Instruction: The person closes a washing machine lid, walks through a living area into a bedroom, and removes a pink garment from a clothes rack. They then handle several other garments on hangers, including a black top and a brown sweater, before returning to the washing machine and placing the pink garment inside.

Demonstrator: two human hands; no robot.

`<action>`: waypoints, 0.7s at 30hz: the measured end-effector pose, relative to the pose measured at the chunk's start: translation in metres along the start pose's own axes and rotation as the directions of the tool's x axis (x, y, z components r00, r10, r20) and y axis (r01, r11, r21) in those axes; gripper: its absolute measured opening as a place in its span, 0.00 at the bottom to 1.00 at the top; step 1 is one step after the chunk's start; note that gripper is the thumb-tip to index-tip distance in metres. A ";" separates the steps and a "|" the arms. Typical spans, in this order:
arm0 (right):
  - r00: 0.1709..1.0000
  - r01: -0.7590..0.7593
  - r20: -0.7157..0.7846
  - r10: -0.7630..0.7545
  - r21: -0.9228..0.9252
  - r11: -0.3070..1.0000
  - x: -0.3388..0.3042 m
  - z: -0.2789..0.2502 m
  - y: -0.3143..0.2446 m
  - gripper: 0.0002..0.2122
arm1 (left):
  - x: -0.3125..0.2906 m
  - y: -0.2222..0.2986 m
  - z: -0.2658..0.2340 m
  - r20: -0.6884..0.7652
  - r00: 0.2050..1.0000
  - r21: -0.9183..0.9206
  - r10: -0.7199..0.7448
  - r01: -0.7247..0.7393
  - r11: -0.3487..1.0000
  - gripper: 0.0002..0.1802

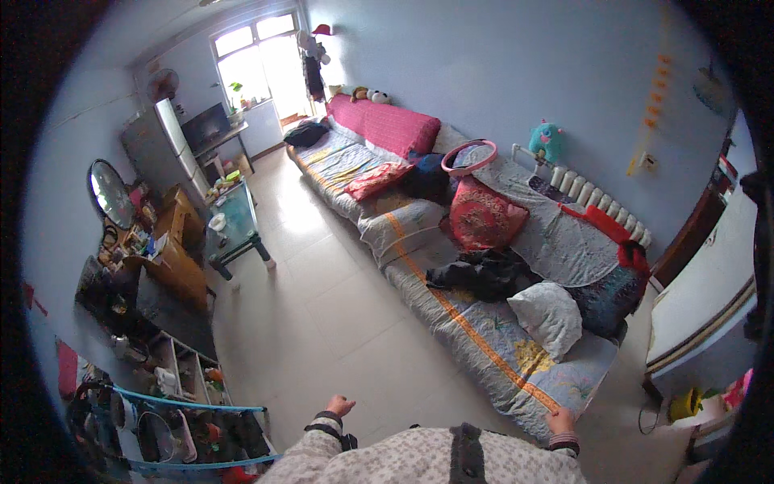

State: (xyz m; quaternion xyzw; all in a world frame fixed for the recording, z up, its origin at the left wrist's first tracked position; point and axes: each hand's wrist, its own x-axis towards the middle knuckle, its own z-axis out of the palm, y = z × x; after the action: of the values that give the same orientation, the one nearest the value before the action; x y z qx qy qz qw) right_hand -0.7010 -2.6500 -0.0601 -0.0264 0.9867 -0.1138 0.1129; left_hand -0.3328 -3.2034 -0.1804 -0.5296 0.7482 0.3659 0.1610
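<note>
My left hand (340,406) is held over the pale tiled floor, fingers loosely bent and partly apart, with nothing seen in it. A dark band circles that wrist below the patterned sleeve. Low at the right, my right hand (560,421) appears in front of the near edge of a long sofa (427,310). Its fingers are small and partly hidden, so whether it touches the floral sofa cover cannot be made out. Nearest to it on the seat lies a white pillow (547,319). Beyond that sits a heap of black clothing (488,274).
A blue-edged rack (189,403) stands close on my left. Past it are a wooden dresser (179,250), a glass-topped table (234,222) and a fridge (165,145). A tiled floor strip (322,298) runs toward the bright window. On the right are a radiator (597,198) and a white door (709,274).
</note>
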 end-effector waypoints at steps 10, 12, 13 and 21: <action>0.944 -0.315 -0.040 0.327 0.182 0.931 -0.089 0.004 0.127 0.13 | -0.014 0.042 0.072 0.383 0.923 0.287 0.028 -0.148 0.946 0.31; 0.888 -0.453 0.063 0.455 0.290 0.843 -0.120 -0.007 0.166 0.13 | -0.022 0.046 0.091 0.365 0.931 0.372 0.015 -0.160 0.914 0.31; 0.866 -0.491 0.058 0.496 0.280 0.825 -0.136 -0.011 0.189 0.13 | -0.029 0.050 0.102 0.356 0.931 0.415 0.081 -0.235 0.879 0.32; 0.803 -0.539 -0.222 0.553 0.125 0.833 -0.242 -0.010 0.397 0.12 | -0.100 0.130 0.237 0.579 0.739 0.628 0.344 -0.674 0.389 0.33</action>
State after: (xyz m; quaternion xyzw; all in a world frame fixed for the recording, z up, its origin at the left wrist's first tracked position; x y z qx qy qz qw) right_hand -0.4779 -2.2432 -0.0893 0.2762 0.9551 -0.1062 0.0171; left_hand -0.4476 -2.9435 -0.2301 -0.0575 0.9120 0.1029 0.3930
